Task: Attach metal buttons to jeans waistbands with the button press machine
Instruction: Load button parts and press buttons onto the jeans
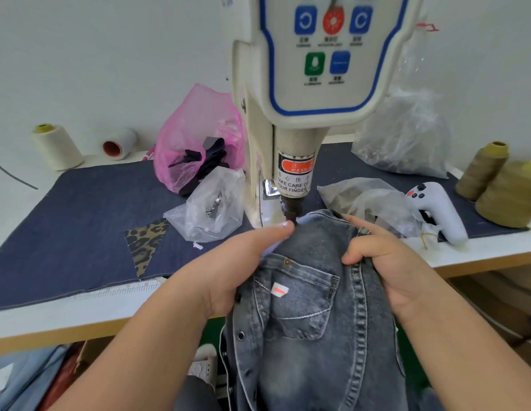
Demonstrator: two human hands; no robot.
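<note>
Tabletop [80,318] white, denim mat [89,209] over it, wall behind; press machine [291,161] at centre; both hands [228,262] [385,262] grasp grey denim garment [311,307] hanging past front edge.

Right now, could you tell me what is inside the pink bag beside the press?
The pink bag holds dark pieces of cloth, showing through its thin side and open mouth. Whatever lies deeper in the bag is covered, and the press hides its right edge.
</note>
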